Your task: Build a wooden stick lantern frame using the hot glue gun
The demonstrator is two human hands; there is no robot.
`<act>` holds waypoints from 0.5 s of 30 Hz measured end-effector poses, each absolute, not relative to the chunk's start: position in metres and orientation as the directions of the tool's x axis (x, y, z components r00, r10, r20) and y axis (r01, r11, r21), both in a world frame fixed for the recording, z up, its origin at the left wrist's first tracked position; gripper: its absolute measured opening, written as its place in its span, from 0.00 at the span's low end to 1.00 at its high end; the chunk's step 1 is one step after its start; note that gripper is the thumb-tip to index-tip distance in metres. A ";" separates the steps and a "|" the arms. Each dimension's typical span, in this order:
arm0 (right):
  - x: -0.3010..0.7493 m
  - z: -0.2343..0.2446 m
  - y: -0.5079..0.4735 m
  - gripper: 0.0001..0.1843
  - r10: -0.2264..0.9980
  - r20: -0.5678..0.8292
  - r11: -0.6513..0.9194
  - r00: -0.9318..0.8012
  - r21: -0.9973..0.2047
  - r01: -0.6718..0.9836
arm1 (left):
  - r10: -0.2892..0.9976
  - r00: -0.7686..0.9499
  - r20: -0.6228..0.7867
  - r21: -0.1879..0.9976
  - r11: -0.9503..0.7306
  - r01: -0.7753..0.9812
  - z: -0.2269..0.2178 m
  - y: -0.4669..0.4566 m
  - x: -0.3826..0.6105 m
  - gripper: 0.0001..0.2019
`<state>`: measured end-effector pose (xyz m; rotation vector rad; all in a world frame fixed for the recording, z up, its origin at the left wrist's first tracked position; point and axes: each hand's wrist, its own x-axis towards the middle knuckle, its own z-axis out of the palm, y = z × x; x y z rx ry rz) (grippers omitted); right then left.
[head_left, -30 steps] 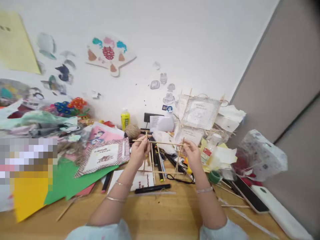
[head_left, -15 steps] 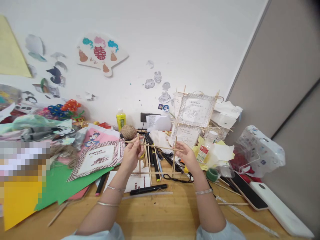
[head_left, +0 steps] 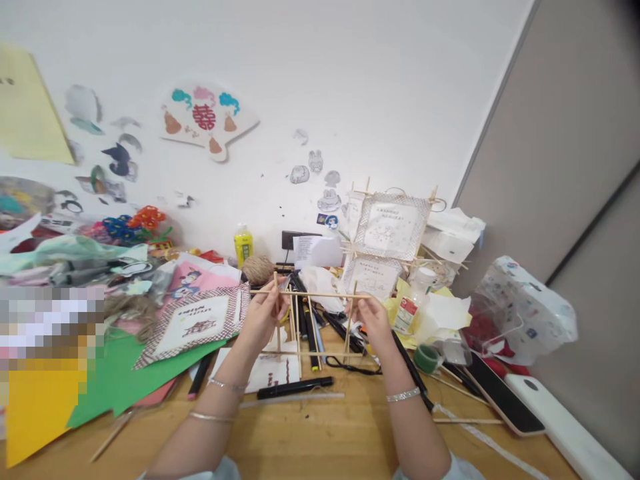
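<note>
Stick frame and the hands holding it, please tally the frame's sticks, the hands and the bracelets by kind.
Wooden sticks in the frame: 4
Hands: 2, left hand and right hand
Bracelets: 3
Total: 9

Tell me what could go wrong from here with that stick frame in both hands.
The left hand and right hand hold the stick frame at its upper corners, so uneven pressure might skew or snap its thin sticks. The black cord lies by its lower right corner and could snag. The bottle with the red label stands just beyond the right hand, so an outward swing might knock it.
</note>
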<state>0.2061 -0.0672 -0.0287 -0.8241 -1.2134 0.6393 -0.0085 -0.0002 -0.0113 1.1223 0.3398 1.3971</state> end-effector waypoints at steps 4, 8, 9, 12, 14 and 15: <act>0.206 -0.029 -0.071 0.18 0.773 0.553 0.576 0.310 -0.817 0.022 | 0.880 0.248 0.405 0.785 -0.195 -0.588 -0.014 0.001 -0.010 0.18; 0.208 -0.029 -0.073 0.16 0.777 0.532 0.549 0.337 -0.834 0.051 | 0.866 0.274 0.418 0.786 -0.193 -0.588 -0.017 0.003 -0.012 0.18; 0.208 -0.030 -0.074 0.16 0.781 0.524 0.541 0.340 -0.839 0.051 | 0.863 0.281 0.420 0.787 -0.191 -0.587 -0.018 0.003 -0.013 0.19; 0.209 -0.028 -0.075 0.16 0.775 0.527 0.549 0.349 -0.835 0.042 | 0.854 0.299 0.425 0.793 -0.192 -0.579 -0.018 0.002 -0.013 0.19; 0.209 -0.026 -0.075 0.16 0.762 0.542 0.567 0.354 -0.823 0.042 | 0.851 0.299 0.432 0.792 -0.199 -0.577 -0.016 0.000 -0.013 0.18; 0.208 -0.025 -0.076 0.16 0.756 0.547 0.573 0.358 -0.819 0.041 | 0.849 0.300 0.435 0.792 -0.201 -0.577 -0.015 0.000 -0.013 0.18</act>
